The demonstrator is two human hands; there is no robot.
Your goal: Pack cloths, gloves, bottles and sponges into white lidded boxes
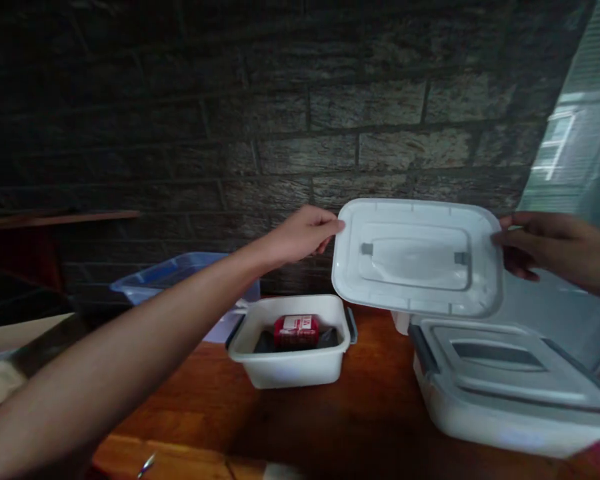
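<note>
A white plastic lid (415, 267) is held up between my two hands, its face turned toward me. My left hand (305, 233) pinches the lid's left edge, and my right hand (540, 243) grips its right edge. Below and to the left of the lid stands an uncovered white storage box (293, 370) with grey side latches. Inside it lie a red package with a white label (296, 330) and some dark items that I cannot make out. To the right, under the lid, is a larger white storage box (510, 380) with its grey-white cover on.
All this stands on a brown wooden table (375, 400) against a dark brick wall (280, 133). A blue-tinted plastic bin (180, 263) sits behind my left forearm. A small metallic object (147, 465) lies near the front edge. A window (560, 143) is at right.
</note>
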